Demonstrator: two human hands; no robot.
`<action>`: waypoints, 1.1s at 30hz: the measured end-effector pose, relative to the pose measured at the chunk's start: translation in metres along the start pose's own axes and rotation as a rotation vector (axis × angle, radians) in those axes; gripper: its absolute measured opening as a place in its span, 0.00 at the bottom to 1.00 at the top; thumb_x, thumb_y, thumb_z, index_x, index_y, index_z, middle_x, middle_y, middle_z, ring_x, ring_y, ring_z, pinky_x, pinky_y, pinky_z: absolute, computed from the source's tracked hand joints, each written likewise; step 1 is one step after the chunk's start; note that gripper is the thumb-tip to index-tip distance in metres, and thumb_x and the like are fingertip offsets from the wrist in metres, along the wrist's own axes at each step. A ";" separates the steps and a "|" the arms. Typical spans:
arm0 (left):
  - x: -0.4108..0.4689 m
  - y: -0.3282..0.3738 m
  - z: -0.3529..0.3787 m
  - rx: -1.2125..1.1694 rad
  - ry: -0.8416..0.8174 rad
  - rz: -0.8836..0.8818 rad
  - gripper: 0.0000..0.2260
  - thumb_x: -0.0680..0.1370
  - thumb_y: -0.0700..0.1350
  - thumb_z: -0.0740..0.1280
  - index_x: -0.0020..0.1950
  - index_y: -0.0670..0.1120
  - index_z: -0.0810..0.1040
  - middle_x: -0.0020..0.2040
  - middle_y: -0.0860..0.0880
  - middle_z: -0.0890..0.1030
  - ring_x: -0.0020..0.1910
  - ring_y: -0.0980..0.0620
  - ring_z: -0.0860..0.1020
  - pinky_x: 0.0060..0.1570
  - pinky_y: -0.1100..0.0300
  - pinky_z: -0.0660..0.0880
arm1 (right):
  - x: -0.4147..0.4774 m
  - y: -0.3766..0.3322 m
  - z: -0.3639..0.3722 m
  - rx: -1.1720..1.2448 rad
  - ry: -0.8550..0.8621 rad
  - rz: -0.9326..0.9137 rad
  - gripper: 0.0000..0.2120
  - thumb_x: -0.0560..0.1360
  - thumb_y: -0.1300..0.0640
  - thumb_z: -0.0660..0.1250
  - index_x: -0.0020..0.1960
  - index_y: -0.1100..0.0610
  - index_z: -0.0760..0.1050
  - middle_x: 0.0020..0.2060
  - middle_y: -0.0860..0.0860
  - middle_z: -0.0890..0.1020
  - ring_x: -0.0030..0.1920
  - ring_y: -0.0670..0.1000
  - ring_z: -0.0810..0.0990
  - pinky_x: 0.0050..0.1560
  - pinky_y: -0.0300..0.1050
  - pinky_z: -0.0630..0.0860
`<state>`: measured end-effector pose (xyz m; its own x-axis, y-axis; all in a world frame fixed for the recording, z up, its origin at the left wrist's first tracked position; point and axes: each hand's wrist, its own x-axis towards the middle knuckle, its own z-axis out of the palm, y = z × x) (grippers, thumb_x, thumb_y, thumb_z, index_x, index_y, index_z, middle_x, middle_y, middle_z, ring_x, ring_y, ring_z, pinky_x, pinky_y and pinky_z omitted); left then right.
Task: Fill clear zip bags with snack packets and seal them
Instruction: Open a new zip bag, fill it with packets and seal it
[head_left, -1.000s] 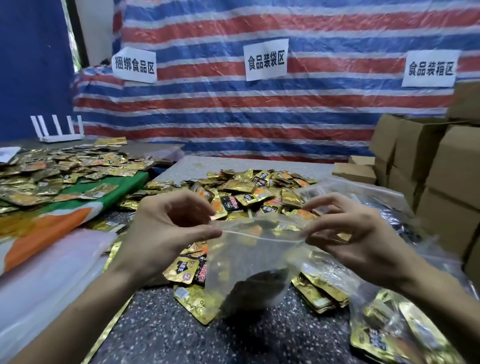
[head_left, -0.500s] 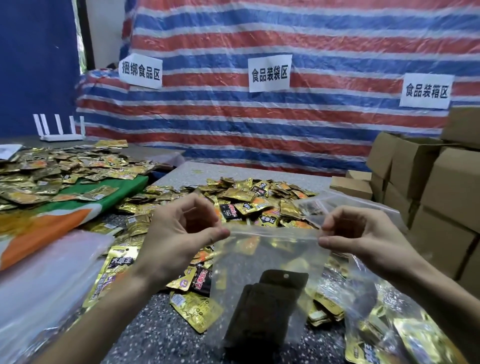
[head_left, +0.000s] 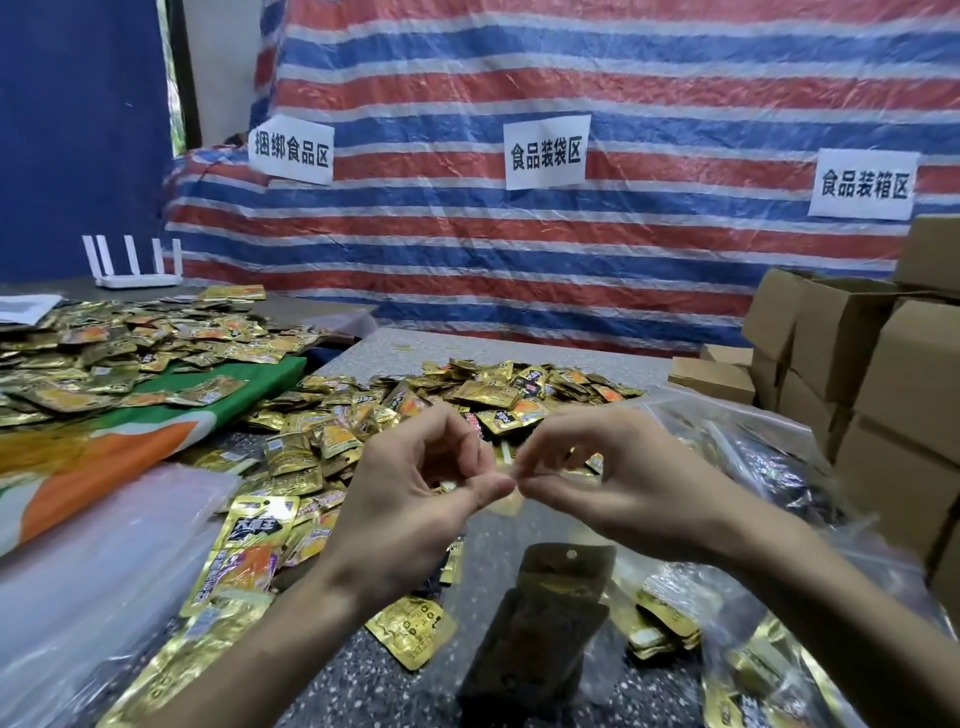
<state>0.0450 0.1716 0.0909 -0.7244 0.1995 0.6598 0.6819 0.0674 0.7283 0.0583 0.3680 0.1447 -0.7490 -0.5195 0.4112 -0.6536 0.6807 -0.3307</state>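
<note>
I hold a clear zip bag (head_left: 498, 571) up over the speckled table (head_left: 374, 675). My left hand (head_left: 415, 499) and my right hand (head_left: 608, 483) both pinch its top strip, thumbs nearly touching at the middle. Dark snack packets (head_left: 540, 634) hang inside the bag near its bottom. A wide heap of gold snack packets (head_left: 467, 400) lies on the table behind my hands, and more lie loose under my left forearm (head_left: 244, 561).
Filled clear bags (head_left: 779, 467) pile up at the right, with cardboard boxes (head_left: 883, 374) beyond them. A second packet heap (head_left: 104, 343) covers a green and orange cloth (head_left: 156, 431) at the left. Empty plastic bags (head_left: 88, 571) lie at lower left. A striped tarp (head_left: 519, 249) backs the table.
My hands, which held the bag's top corners apart, have come together at the middle of the zip strip. The bag hangs narrower below them.
</note>
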 end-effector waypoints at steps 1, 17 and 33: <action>-0.001 0.000 -0.002 -0.001 0.003 -0.003 0.18 0.70 0.35 0.77 0.36 0.53 0.73 0.37 0.45 0.81 0.37 0.50 0.80 0.43 0.51 0.80 | 0.000 0.000 0.000 -0.002 -0.012 -0.010 0.03 0.76 0.54 0.73 0.48 0.52 0.84 0.40 0.43 0.83 0.43 0.43 0.79 0.43 0.39 0.75; -0.011 -0.004 -0.003 0.371 -0.135 0.205 0.07 0.78 0.45 0.67 0.41 0.45 0.81 0.35 0.56 0.78 0.35 0.56 0.76 0.35 0.58 0.71 | -0.010 -0.005 0.007 0.053 -0.011 0.024 0.04 0.74 0.47 0.72 0.44 0.46 0.82 0.37 0.40 0.82 0.41 0.43 0.79 0.42 0.43 0.75; -0.010 -0.009 0.002 0.280 -0.020 0.191 0.06 0.75 0.41 0.69 0.38 0.45 0.84 0.36 0.55 0.83 0.37 0.54 0.81 0.37 0.58 0.75 | -0.041 0.016 -0.021 0.035 -0.024 0.157 0.05 0.74 0.50 0.73 0.43 0.51 0.84 0.36 0.45 0.83 0.39 0.41 0.77 0.39 0.33 0.69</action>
<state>0.0461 0.1706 0.0781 -0.5810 0.2537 0.7733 0.8081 0.2928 0.5111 0.0810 0.4114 0.1403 -0.8445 -0.4205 0.3318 -0.5312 0.7366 -0.4186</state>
